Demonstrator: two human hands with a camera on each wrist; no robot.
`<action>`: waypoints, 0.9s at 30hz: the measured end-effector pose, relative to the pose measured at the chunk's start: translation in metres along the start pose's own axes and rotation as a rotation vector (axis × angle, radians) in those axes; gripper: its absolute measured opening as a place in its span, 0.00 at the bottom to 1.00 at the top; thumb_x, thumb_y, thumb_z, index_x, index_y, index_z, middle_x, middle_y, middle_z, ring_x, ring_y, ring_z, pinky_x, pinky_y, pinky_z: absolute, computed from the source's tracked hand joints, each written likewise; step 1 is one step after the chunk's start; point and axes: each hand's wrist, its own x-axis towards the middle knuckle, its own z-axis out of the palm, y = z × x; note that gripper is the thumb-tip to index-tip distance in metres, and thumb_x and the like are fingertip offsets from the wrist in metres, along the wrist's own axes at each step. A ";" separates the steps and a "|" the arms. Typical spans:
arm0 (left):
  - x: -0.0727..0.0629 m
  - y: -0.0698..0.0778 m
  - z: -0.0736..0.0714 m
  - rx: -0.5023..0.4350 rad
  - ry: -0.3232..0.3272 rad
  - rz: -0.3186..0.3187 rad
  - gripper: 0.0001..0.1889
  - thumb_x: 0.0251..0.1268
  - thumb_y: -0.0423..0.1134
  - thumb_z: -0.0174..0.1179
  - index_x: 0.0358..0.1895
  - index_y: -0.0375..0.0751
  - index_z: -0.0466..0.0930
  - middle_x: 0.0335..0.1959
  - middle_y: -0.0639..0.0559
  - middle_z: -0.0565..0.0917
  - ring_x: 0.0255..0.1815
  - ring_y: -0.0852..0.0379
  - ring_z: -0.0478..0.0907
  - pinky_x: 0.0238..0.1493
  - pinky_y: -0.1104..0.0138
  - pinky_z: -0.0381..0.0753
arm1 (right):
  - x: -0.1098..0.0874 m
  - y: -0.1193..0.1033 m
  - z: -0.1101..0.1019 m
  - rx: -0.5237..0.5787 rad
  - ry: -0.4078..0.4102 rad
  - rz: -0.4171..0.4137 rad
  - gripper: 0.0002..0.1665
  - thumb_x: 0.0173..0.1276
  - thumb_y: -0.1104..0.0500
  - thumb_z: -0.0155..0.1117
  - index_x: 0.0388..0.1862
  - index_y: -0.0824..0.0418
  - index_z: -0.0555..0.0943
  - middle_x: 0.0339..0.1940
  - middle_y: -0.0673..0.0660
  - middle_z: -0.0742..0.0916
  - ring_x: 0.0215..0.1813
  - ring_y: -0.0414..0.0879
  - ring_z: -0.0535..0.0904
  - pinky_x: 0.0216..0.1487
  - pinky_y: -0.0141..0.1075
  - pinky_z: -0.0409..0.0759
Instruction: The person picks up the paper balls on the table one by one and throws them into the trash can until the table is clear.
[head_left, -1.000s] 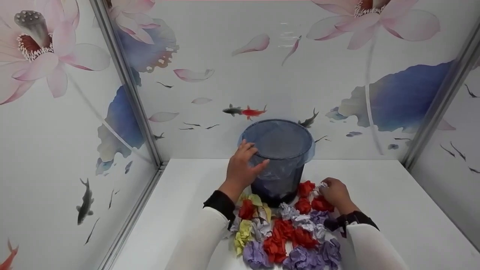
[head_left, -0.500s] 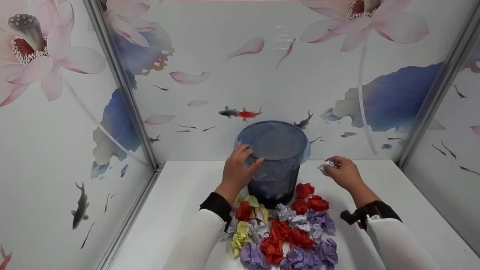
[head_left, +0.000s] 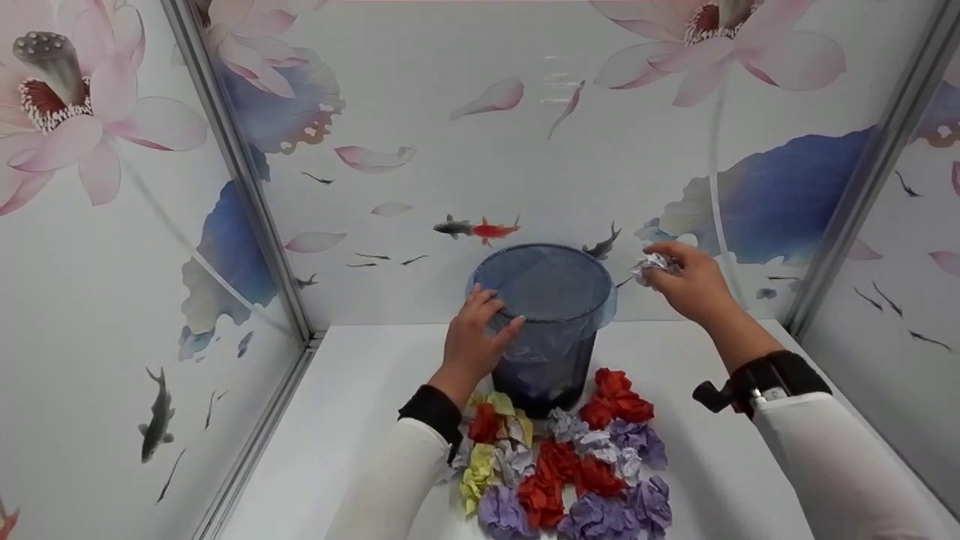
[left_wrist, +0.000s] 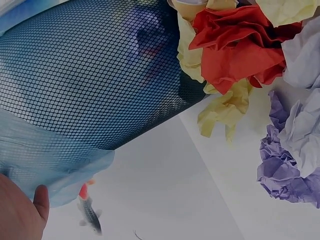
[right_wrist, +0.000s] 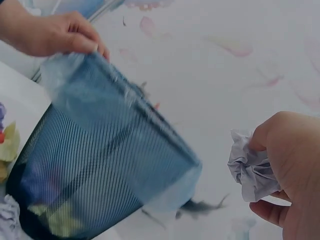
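Observation:
A dark mesh wastebasket (head_left: 544, 375) lined with a thin blue plastic bag (right_wrist: 95, 100) stands upright against the back wall. My left hand (head_left: 475, 330) grips its rim on the left side, thumb outside; the right wrist view shows this hand (right_wrist: 62, 34) at the rim too. Raised to the right of the basket, about level with its rim, my right hand (head_left: 690, 285) pinches a crumpled white paper ball (right_wrist: 250, 167) between thumb and fingers. Through the mesh, purple and yellow paper (right_wrist: 62, 220) shows at the bottom of the basket.
Several crumpled paper balls lie in front of the basket on the white table (head_left: 360, 420): red ones (head_left: 541, 499), purple ones (head_left: 600, 517), yellow ones (head_left: 476, 480) and pale ones (head_left: 566, 425). Printed wall panels (head_left: 405, 75) enclose the table at the back and sides.
My right hand has lifted the white paper ball from the right of the pile, up and slightly right to rim height. My left hand has stayed at the basket rim.

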 end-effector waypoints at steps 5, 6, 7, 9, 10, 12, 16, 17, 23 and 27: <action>-0.001 0.001 0.000 -0.008 -0.011 -0.014 0.29 0.72 0.64 0.57 0.56 0.43 0.85 0.67 0.45 0.80 0.80 0.41 0.65 0.74 0.51 0.72 | 0.011 -0.033 -0.001 0.034 0.005 -0.075 0.22 0.75 0.56 0.61 0.65 0.61 0.76 0.64 0.69 0.81 0.64 0.63 0.78 0.63 0.57 0.79; -0.001 0.001 0.000 -0.007 -0.011 -0.014 0.28 0.72 0.64 0.57 0.56 0.43 0.85 0.67 0.45 0.80 0.80 0.42 0.65 0.74 0.51 0.72 | 0.013 -0.038 0.001 0.036 0.009 -0.095 0.21 0.74 0.57 0.62 0.63 0.62 0.75 0.62 0.68 0.82 0.63 0.62 0.79 0.61 0.56 0.80; 0.000 0.001 0.000 -0.009 -0.010 -0.013 0.28 0.72 0.64 0.57 0.56 0.43 0.85 0.67 0.44 0.80 0.81 0.42 0.65 0.74 0.51 0.72 | 0.016 -0.043 0.002 0.034 0.010 -0.113 0.21 0.74 0.57 0.63 0.62 0.62 0.75 0.60 0.68 0.83 0.61 0.61 0.80 0.59 0.53 0.80; 0.000 0.000 0.000 -0.008 -0.008 -0.008 0.28 0.72 0.64 0.57 0.56 0.43 0.85 0.67 0.44 0.80 0.81 0.42 0.65 0.74 0.51 0.72 | 0.020 -0.053 0.006 0.028 0.014 -0.141 0.19 0.72 0.58 0.64 0.58 0.63 0.75 0.57 0.66 0.84 0.59 0.59 0.81 0.56 0.49 0.81; 0.000 0.000 0.000 -0.006 -0.006 -0.006 0.29 0.72 0.64 0.57 0.56 0.43 0.85 0.67 0.44 0.80 0.80 0.42 0.65 0.74 0.51 0.72 | 0.023 -0.057 0.008 0.023 0.019 -0.151 0.18 0.71 0.59 0.65 0.57 0.63 0.76 0.55 0.65 0.85 0.58 0.59 0.82 0.55 0.48 0.81; 0.001 0.000 0.000 0.000 -0.007 0.000 0.29 0.73 0.65 0.56 0.56 0.43 0.85 0.67 0.45 0.80 0.81 0.42 0.65 0.74 0.51 0.72 | 0.026 -0.065 0.012 0.010 0.021 -0.165 0.17 0.70 0.60 0.64 0.54 0.63 0.76 0.54 0.64 0.85 0.58 0.58 0.83 0.55 0.48 0.81; 0.001 -0.001 0.000 0.009 -0.003 0.006 0.30 0.73 0.66 0.55 0.56 0.43 0.85 0.67 0.45 0.80 0.81 0.42 0.65 0.74 0.50 0.72 | 0.033 -0.079 0.024 0.000 0.006 -0.181 0.16 0.68 0.62 0.63 0.53 0.62 0.76 0.56 0.63 0.84 0.59 0.58 0.83 0.58 0.52 0.81; 0.000 -0.001 0.000 0.012 -0.003 0.006 0.30 0.73 0.66 0.55 0.56 0.42 0.85 0.67 0.45 0.80 0.81 0.42 0.64 0.74 0.50 0.72 | 0.034 -0.081 0.027 -0.004 -0.001 -0.186 0.16 0.68 0.62 0.63 0.53 0.62 0.76 0.57 0.63 0.84 0.60 0.58 0.83 0.59 0.53 0.81; 0.001 0.000 0.000 0.016 -0.006 0.004 0.30 0.73 0.65 0.55 0.57 0.42 0.85 0.67 0.45 0.80 0.80 0.42 0.65 0.75 0.51 0.71 | 0.036 -0.092 0.047 -0.023 -0.059 -0.210 0.17 0.70 0.61 0.64 0.56 0.60 0.76 0.57 0.62 0.83 0.58 0.56 0.82 0.59 0.54 0.82; 0.001 0.001 -0.001 0.019 -0.009 -0.004 0.31 0.72 0.66 0.55 0.57 0.42 0.85 0.67 0.45 0.80 0.80 0.42 0.66 0.75 0.52 0.71 | 0.034 -0.095 0.060 -0.040 -0.090 -0.255 0.17 0.70 0.61 0.66 0.56 0.60 0.77 0.54 0.61 0.84 0.52 0.54 0.81 0.56 0.51 0.81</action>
